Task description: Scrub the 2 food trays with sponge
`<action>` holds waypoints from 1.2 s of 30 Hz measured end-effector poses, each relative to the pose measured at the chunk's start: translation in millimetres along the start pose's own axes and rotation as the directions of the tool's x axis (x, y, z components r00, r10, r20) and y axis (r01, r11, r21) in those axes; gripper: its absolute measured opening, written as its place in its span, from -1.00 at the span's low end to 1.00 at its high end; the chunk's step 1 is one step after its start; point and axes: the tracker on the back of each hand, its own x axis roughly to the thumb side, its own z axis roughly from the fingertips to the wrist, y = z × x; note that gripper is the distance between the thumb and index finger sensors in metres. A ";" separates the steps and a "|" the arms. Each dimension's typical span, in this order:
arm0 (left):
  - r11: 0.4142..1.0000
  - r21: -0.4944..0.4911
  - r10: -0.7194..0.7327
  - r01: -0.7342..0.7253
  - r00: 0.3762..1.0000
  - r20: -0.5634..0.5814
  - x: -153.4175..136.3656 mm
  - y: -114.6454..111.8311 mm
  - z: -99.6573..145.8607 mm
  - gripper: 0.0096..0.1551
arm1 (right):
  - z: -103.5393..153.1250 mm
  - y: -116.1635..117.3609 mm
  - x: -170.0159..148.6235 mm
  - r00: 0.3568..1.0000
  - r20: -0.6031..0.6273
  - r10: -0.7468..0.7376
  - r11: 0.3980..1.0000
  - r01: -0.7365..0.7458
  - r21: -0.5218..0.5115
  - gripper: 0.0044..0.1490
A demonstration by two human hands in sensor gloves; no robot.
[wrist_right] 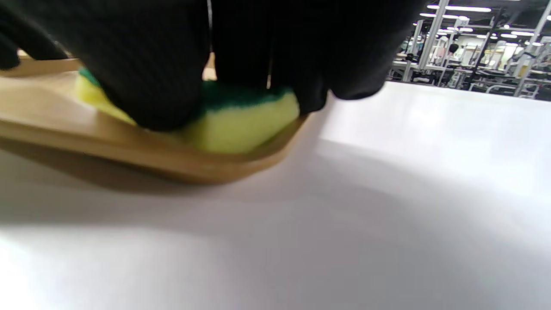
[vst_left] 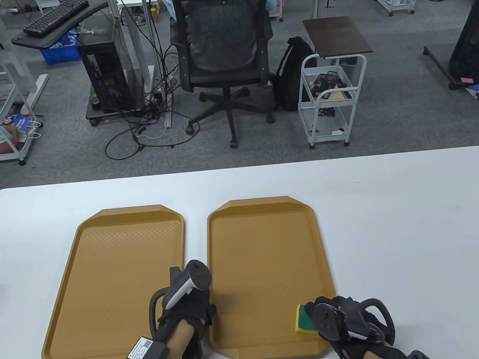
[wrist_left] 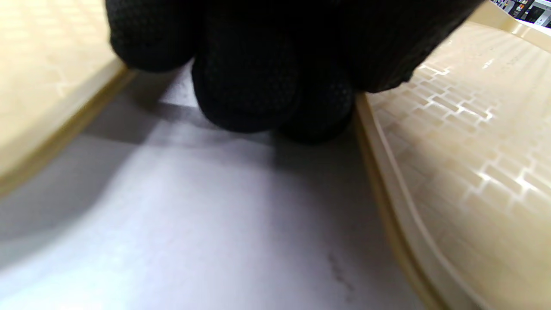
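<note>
Two brown food trays lie side by side on the white table: the left tray (vst_left: 120, 286) and the right tray (vst_left: 266, 267). My right hand (vst_left: 316, 313) grips a yellow sponge with a green top (vst_left: 302, 322) in the right tray's near right corner. In the right wrist view the gloved fingers (wrist_right: 150, 77) press the sponge (wrist_right: 245, 120) down against the tray's rim (wrist_right: 129, 150). My left hand (vst_left: 190, 301) sits over the gap between the trays. The left wrist view shows its curled fingers (wrist_left: 245, 86) on the bare table, between the left tray (wrist_left: 43, 64) and the right tray (wrist_left: 473, 150), holding nothing.
The white table (vst_left: 390, 226) stretches wide to the right of the trays and beyond them. Past its far edge stand an office chair (vst_left: 224, 53), a white rolling cart (vst_left: 332, 95) and a computer tower (vst_left: 105, 74) on the carpet.
</note>
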 end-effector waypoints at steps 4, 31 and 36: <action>1.000 -0.010 0.016 -0.016 1.000 0.004 -2.0 0.7 -1.2 -0.18 | -17.4 -1.4 -6.2 0.999 -0.035 -0.014 1.000 0.014 -0.004 -0.24; 0.999 -0.023 0.039 -0.038 0.999 0.015 -5.5 1.1 -3.7 -0.18 | -197.6 -14.5 -51.7 0.837 -0.509 -0.200 0.980 0.173 -0.102 -0.24; 0.999 -0.024 0.036 -0.036 0.999 0.019 -5.7 1.2 -3.9 -0.18 | -210.3 -14.0 -56.0 0.770 -0.584 -0.256 0.966 0.214 -0.142 -0.20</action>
